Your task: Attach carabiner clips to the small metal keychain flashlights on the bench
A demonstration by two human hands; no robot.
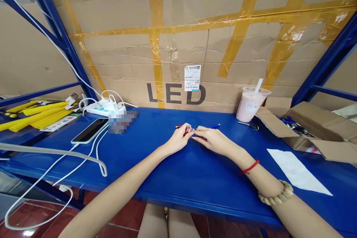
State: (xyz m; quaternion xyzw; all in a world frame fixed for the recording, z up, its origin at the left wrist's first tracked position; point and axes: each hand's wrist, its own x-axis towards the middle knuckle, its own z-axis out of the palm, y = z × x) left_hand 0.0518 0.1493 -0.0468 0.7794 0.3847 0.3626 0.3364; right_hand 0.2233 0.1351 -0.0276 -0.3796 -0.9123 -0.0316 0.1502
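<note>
My left hand [179, 138] is closed around a small red object with a silver metal end, which looks like a lighter [187, 129]. My right hand [212, 139] meets it from the right, its fingertips pinched together close to the metal end. Whatever tiny part lies between those fingertips is too small to make out. Just behind the right hand, a blue pen [215, 126] lies on the blue table [178, 171]. A thin dark-red piece [178, 126] shows beyond the left hand, partly hidden by it.
At the right are a cup of pink drink [251, 104], dark keys or a small tool [248, 125], an open cardboard box [315, 126] and white paper [298, 171]. Leftward are a phone [90, 131], cables and a power strip [97, 108]. A large carton [125, 63] stands behind.
</note>
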